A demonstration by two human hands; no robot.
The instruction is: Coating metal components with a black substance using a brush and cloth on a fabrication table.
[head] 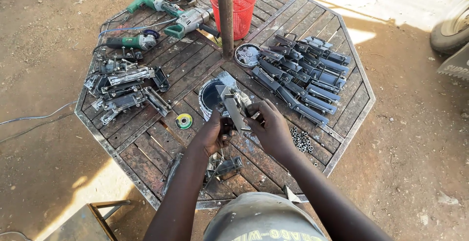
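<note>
Both hands hold one grey metal bracket assembly (233, 106) above the octagonal wooden table (190, 65). My left hand (214, 133) grips its lower left side. My right hand (270, 125) holds its right side, fingers around a small part. Just behind the bracket stands an open paint can (210, 97) with dark liquid. A similar metal piece (224, 167) lies on the table below my hands.
Dark painted brackets (303, 75) lie in rows at the right; bare metal ones (124, 89) are piled at the left. Power drills and a grinder (166, 14), a red basket (240, 6), a central pole (225, 16), a can lid (247, 54), loose nuts (302, 141) and a disc (184, 121) also sit here.
</note>
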